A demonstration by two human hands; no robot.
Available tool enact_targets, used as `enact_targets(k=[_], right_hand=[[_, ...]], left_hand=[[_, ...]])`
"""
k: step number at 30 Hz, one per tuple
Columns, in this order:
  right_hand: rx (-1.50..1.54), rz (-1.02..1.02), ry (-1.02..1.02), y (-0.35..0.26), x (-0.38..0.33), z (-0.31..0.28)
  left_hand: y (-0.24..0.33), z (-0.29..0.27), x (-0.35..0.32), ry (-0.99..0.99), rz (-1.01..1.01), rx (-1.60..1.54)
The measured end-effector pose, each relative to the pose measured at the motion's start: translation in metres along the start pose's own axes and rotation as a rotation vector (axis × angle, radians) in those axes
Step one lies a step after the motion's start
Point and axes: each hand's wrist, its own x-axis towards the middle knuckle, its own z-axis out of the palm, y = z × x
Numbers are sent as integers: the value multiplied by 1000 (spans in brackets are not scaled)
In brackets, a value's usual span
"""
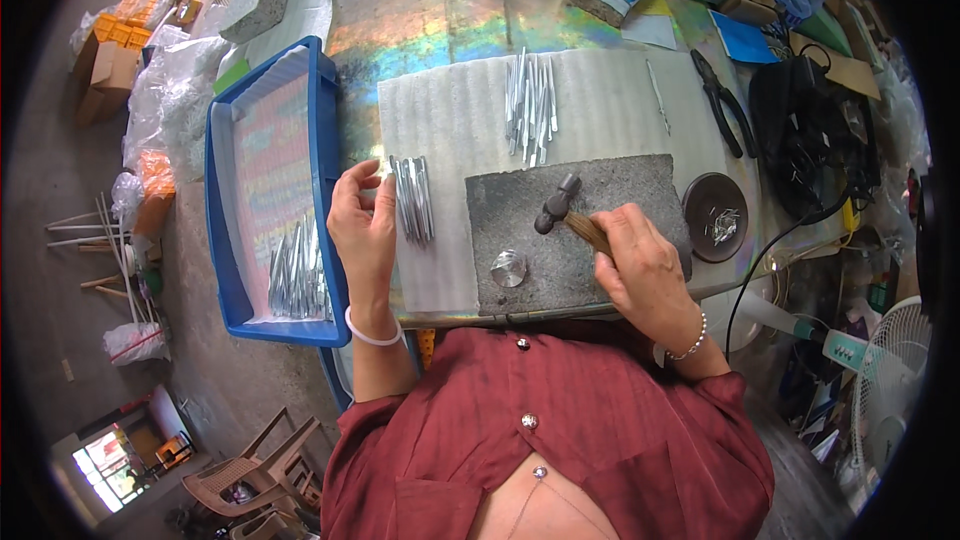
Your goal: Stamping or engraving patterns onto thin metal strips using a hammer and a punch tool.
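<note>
My right hand [645, 265] grips the wooden handle of a small hammer [558, 204], whose dark head rests above a grey stone slab [620, 195]. A round shiny metal block [509, 267] sits on the slab's near left part. My left hand [362, 225] is by a small bunch of thin metal strips [413, 198] on white foam sheet [450, 120]; its fingers are curled and touch the bunch's left edge. A larger pile of metal strips [530, 105] lies further back on the foam.
A blue tray [225, 240] at left holds more metal strips [298, 275]. Black pliers [722, 100] and a round dark dish [715, 215] with metal bits lie right of the slab. Clutter, cables and a white fan [890, 390] fill the right side. Plastic chairs stand on the floor below.
</note>
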Motion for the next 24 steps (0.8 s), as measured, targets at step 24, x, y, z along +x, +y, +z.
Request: enact_targets(k=[24], right_hand=[[734,-10,1,-5,-14,8]], left_hand=[[38,158,106,-598,156,494]])
